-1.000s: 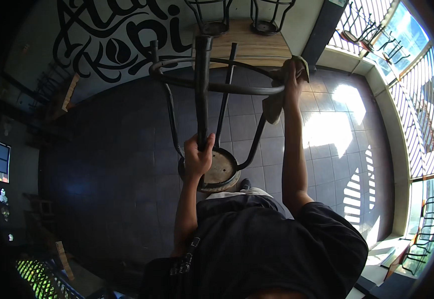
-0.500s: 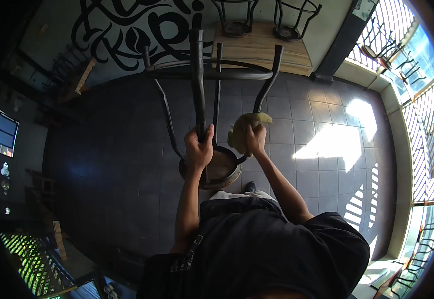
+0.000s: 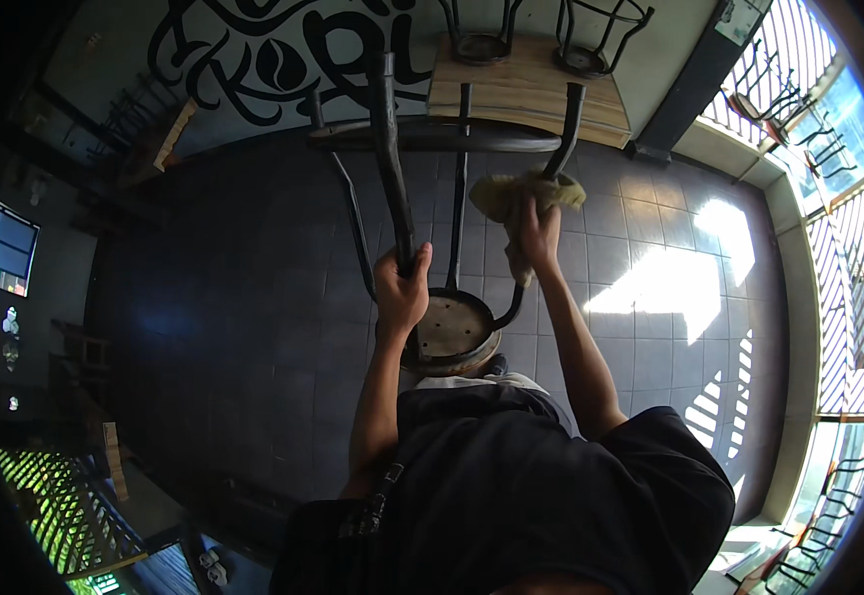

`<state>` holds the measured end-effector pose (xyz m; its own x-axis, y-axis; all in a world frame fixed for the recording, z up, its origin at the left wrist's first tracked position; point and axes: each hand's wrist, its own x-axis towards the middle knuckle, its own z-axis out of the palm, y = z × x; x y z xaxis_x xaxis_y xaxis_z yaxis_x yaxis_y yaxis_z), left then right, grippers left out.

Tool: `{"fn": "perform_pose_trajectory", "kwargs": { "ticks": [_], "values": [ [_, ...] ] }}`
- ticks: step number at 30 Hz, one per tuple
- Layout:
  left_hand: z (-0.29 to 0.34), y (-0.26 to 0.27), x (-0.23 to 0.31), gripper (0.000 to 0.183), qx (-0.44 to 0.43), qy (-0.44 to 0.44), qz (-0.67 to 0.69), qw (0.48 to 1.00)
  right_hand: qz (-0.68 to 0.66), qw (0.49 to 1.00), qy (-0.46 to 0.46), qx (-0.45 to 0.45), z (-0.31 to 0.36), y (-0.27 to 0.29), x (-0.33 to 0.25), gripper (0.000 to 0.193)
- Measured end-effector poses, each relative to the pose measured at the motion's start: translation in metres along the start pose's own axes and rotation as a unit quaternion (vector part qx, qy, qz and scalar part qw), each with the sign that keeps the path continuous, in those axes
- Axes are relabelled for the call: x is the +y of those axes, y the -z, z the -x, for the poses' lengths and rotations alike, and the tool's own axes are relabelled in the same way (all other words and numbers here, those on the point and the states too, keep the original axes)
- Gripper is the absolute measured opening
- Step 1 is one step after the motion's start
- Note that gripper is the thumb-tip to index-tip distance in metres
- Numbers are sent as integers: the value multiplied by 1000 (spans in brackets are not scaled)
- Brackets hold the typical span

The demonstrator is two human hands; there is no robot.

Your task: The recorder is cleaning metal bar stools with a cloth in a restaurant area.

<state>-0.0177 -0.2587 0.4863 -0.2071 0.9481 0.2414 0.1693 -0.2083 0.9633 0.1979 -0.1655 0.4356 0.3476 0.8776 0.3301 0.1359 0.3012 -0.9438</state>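
Note:
An upturned stool (image 3: 452,327) hangs in front of me, its round seat low and close to my body, its dark metal legs pointing up and away. A ring joins the legs near their far ends. My left hand (image 3: 402,290) is closed round the nearest left leg, a little above the seat. In my right hand (image 3: 535,233) is a yellowish cloth (image 3: 496,198), wrapped round the right leg below the ring. The cloth hides part of that leg and some of my fingers.
Against the far wall stands a wooden table (image 3: 591,104) with upturned stools (image 3: 586,59) on it. Dark tiles (image 3: 244,327) cover the floor, sunlit at right. More upturned stools (image 3: 769,99) line the right-hand windows. A wooden edge (image 3: 174,134) juts out at far left.
My right hand and the cloth have slid up the right leg toward the ring. The stool has shifted slightly right and tilted, showing more of the seat's underside. My left hand keeps its grip.

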Motion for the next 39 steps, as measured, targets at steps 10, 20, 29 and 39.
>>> {"fn": "perform_pose_trajectory", "kwargs": {
  "ticks": [10,20,29,39],
  "values": [
    [1,-14,13,39,-29,0,9,1000,67,984,48,-159,125,28,95,20],
    [5,0,36,38,-57,-12,-21,998,206,960,177,60,-89,-9,43,41],
    [-4,-15,-5,39,-22,-7,-48,999,249,907,292,-172,-48,-30,-146,32],
    [-12,-28,2,38,-66,95,55,992,241,890,332,-202,-112,42,-87,51]
  ]
}}
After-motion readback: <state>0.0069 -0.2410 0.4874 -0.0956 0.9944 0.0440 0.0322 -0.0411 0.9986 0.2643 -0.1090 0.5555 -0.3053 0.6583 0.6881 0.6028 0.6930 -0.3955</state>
